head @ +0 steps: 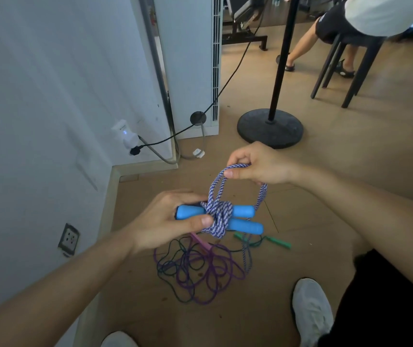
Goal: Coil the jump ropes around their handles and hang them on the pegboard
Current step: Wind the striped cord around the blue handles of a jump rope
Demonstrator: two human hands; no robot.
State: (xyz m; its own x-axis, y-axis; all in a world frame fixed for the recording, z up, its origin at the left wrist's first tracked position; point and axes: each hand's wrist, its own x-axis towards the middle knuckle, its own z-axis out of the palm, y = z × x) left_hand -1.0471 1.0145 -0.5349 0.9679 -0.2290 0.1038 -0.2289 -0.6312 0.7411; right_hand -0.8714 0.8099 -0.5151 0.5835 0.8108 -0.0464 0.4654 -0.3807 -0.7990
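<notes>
Over the wood-look floor [350, 159], your left hand [170, 219] grips the two blue handles [244, 211]; your right hand [260, 166] pinches a loop of blue-and-white rope [221, 216].

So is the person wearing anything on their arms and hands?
No. The left arm and right arm are bare, no sleeves in view. The left hand and right hand show no gloves, rings or watch; the nails are short and plain.
</notes>
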